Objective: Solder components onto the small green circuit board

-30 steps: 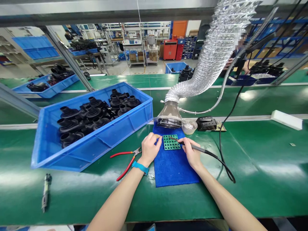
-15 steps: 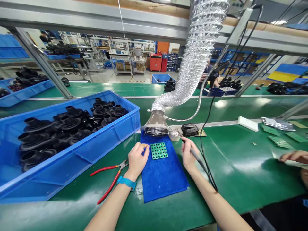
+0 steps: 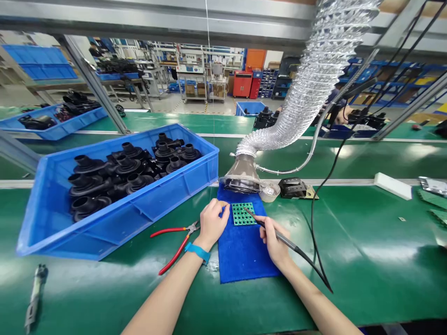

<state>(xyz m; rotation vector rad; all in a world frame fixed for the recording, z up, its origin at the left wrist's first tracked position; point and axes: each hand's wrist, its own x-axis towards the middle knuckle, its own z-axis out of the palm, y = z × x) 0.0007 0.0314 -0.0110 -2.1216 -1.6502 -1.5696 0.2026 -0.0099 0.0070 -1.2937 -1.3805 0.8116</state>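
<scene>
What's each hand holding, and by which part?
Right hand grips the soldering iron by its handle, pen-style. Left hand beside the green circuit board: hold cannot be told.

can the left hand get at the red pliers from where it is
Probably yes: the red-handled pliers lie on the green bench right beside the left hand, with nothing between them.

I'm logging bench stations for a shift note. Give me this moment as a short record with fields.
Left hand: fingers curled at the left edge of the green circuit board
Right hand: grips the soldering iron, tip on the board
Under board: blue cloth
Behind board: fume extraction hood
Left of hands: red-handled pliers; blue bin of black plastic parts
</scene>
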